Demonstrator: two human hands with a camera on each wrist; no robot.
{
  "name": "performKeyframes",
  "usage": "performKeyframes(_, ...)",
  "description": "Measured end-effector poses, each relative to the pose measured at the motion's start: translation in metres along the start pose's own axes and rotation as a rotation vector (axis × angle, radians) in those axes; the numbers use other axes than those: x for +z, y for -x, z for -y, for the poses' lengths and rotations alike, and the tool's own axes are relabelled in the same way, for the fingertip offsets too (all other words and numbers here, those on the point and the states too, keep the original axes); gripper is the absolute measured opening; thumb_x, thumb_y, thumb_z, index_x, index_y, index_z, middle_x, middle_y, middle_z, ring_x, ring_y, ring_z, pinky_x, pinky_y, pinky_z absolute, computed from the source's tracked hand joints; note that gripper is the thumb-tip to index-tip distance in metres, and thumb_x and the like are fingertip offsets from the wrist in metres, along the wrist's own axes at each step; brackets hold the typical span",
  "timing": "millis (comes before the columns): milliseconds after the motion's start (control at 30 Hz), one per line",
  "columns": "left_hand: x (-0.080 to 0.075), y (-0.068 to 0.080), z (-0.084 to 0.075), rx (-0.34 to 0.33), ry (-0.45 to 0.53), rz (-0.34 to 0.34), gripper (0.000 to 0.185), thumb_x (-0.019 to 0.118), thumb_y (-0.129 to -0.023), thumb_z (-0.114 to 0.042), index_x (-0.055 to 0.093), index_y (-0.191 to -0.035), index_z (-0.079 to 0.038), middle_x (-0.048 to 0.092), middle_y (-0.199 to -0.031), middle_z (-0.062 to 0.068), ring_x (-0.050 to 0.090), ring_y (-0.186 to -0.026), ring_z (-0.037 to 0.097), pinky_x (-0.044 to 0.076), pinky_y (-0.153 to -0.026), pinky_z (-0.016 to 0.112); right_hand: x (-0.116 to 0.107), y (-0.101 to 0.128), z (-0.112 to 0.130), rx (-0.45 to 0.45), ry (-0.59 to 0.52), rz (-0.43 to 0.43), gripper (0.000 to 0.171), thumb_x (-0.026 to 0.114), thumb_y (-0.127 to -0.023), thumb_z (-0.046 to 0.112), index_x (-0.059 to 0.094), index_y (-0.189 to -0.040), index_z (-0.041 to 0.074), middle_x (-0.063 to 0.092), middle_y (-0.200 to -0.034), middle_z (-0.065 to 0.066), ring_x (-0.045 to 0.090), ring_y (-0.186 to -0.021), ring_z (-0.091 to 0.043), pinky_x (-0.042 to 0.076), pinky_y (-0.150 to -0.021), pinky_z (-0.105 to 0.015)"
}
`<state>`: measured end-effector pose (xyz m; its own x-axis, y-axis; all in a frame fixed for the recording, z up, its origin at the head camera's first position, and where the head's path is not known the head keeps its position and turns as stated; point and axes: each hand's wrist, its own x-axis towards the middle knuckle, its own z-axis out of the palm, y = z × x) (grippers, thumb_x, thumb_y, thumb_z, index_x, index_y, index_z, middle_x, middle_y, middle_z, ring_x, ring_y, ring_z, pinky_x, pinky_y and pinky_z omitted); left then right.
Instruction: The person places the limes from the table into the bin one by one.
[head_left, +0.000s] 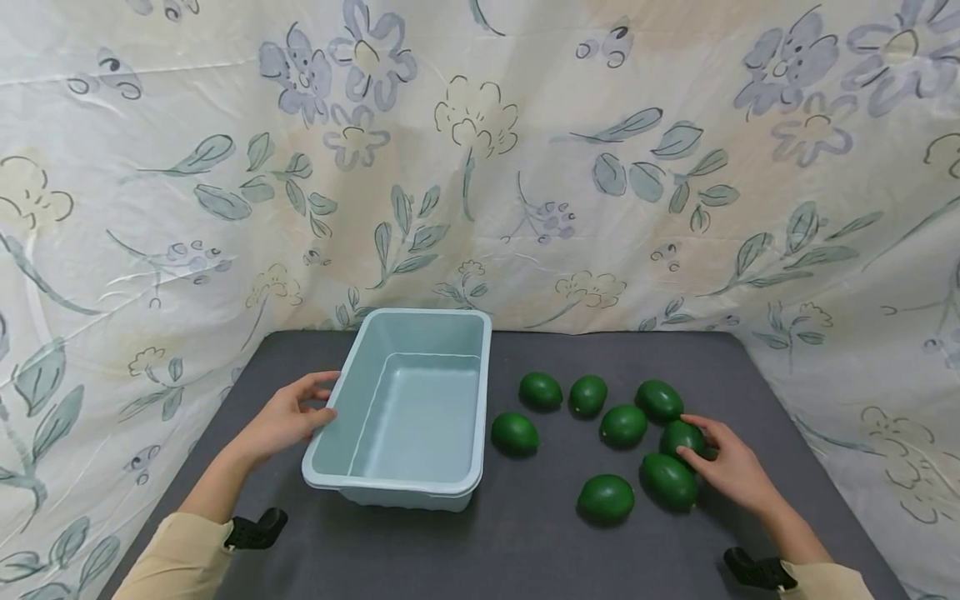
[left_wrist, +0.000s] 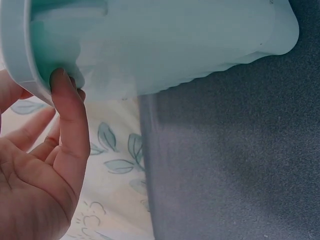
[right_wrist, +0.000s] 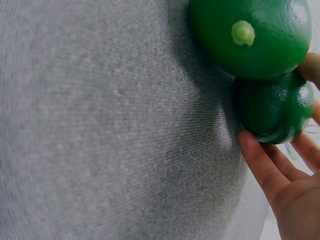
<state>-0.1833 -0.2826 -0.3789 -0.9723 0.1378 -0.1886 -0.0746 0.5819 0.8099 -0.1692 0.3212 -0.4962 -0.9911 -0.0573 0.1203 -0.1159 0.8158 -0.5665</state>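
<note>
A pale blue plastic tub (head_left: 486,400) stands left of centre in the head view, with nothing inside. My left hand (head_left: 296,412) grips its left rim, thumb over the edge; the left wrist view shows the tub's side wall (left_wrist: 165,45) beyond the fingers. Over on the right, my right hand (head_left: 731,462) holds a dark green lime (head_left: 678,433) between thumb and fingers. In the right wrist view that lime (right_wrist: 272,107) touches a larger lime (right_wrist: 270,32), whose pale nub faces the camera. Part of the held lime is hidden by the fingers.
Several other limes lie loose between the tub and my right hand, among them one near the tub (head_left: 515,434) and one toward the front (head_left: 606,499). All lie on a dark grey tabletop (head_left: 540,558). A floral curtain (head_left: 525,183) hangs behind and beside it.
</note>
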Motion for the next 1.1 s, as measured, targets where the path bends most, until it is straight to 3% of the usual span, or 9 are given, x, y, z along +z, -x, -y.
performKeyframes(267, 0.001, 0.000, 0.000, -0.003, 0.014, 0.001, 0.063, 0.060, -0.087, -0.013, 0.029, -0.142, -0.009, 0.046, -0.123, 0.024, 0.060, -0.088, 0.024, 0.051, -0.062, 0.036, -0.004, 0.002, -0.004, -0.024, -0.007, -0.042, 0.054, 0.064, -0.087, 0.029, 0.047, -0.129, 0.000, 0.045, -0.121, -0.028, 0.051, -0.103, -0.046, 0.043, -0.078, -0.056)
performKeyframes(567, 0.000, 0.000, -0.001, -0.006, 0.021, 0.006, 0.063, 0.060, -0.087, -0.012, 0.029, -0.142, -0.009, 0.045, -0.125, 0.024, 0.060, -0.089, 0.024, 0.052, -0.063, 0.036, -0.016, 0.001, -0.006, -0.021, -0.005, -0.072, 0.054, 0.065, -0.086, 0.026, 0.046, -0.130, 0.000, 0.044, -0.116, -0.029, 0.050, -0.099, -0.053, 0.045, -0.073, -0.057)
performKeyframes(1100, 0.000, -0.002, 0.003, -0.003, -0.001, 0.001, 0.064, 0.061, -0.087, -0.013, 0.030, -0.142, -0.010, 0.045, -0.126, 0.024, 0.060, -0.089, 0.024, 0.052, -0.063, 0.035, -0.037, -0.017, 0.011, -0.074, 0.001, -0.093, 0.055, 0.063, -0.088, 0.028, 0.045, -0.132, 0.002, 0.042, -0.120, -0.028, 0.048, -0.101, -0.052, 0.044, -0.072, -0.057)
